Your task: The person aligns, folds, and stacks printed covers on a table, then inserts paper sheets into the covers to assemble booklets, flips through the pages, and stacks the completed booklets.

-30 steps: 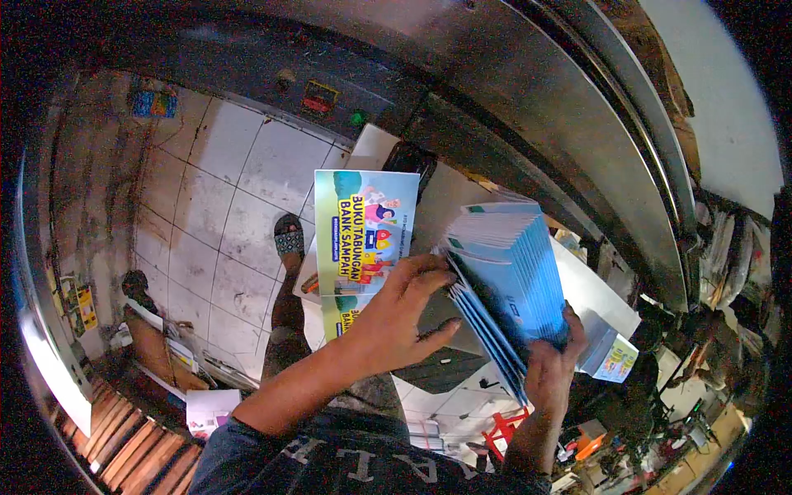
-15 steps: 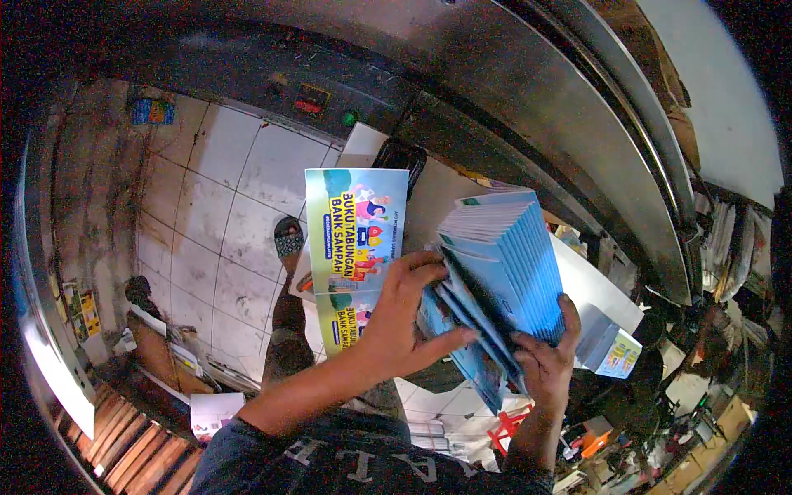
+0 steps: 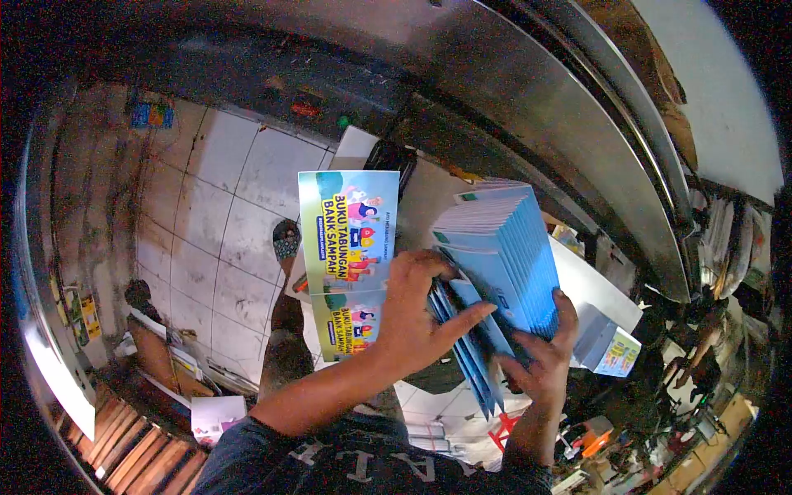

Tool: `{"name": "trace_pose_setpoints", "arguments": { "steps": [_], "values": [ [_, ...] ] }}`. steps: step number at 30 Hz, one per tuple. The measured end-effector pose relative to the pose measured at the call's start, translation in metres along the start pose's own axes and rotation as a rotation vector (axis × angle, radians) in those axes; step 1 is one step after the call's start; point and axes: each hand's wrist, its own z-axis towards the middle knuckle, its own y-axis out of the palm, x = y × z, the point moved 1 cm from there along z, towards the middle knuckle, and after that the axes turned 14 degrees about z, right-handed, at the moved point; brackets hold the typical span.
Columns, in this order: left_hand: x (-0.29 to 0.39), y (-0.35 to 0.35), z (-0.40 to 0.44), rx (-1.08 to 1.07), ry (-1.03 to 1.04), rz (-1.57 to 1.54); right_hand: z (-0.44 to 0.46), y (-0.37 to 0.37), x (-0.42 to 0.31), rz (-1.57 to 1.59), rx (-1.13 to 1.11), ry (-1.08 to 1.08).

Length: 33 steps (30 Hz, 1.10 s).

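Note:
A thick fanned stack of blue booklets (image 3: 507, 256) leans over the work surface in front of me. My right hand (image 3: 543, 351) grips its lower right edge. Several darker blue booklets (image 3: 469, 351) hang apart from the stack at its near left side, and my left hand (image 3: 425, 309) pinches them at their upper end, thumb stretched across. Left of my left hand lies a printed sheet (image 3: 346, 231) with yellow and blue cover pictures, one above the other; my left hand covers part of its lower right side.
A smaller pile of booklets (image 3: 615, 351) lies at the right end of the white surface (image 3: 594, 276). A large metal machine (image 3: 528, 107) spans the top. Wooden slats (image 3: 140, 445) stand at lower left, and a red stool (image 3: 505, 429) is below the hands.
The darker booklets have come away from the main stack and turned more upright, with my left hand holding them. The printed sheet appears slightly further left in view.

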Motion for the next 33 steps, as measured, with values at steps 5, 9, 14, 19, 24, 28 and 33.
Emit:
{"name": "trace_pose_setpoints", "arguments": {
  "steps": [5,9,14,19,24,28,33],
  "values": [
    [0.001,0.0,0.003,-0.127,-0.024,0.043,-0.012,0.013,0.012,0.332,0.202,0.133],
    [0.0,0.002,0.007,-0.154,0.035,0.037,0.001,0.003,-0.006,0.065,0.017,0.162],
    [0.003,-0.001,0.016,-0.289,0.111,0.113,0.009,-0.002,-0.002,-0.029,0.004,0.214],
    [0.013,0.016,0.02,-0.409,0.194,0.186,0.009,0.0,0.005,-0.053,0.088,0.164],
    [0.032,0.034,0.019,-0.375,0.119,0.161,0.002,0.006,0.019,-0.098,0.213,0.121],
    [0.032,0.043,0.03,-0.508,-0.014,0.268,0.0,0.015,0.034,-0.047,0.367,0.066],
    [0.049,0.063,0.033,-0.582,-0.087,0.194,0.003,0.0,0.061,0.19,0.253,0.251]
  ]
}}
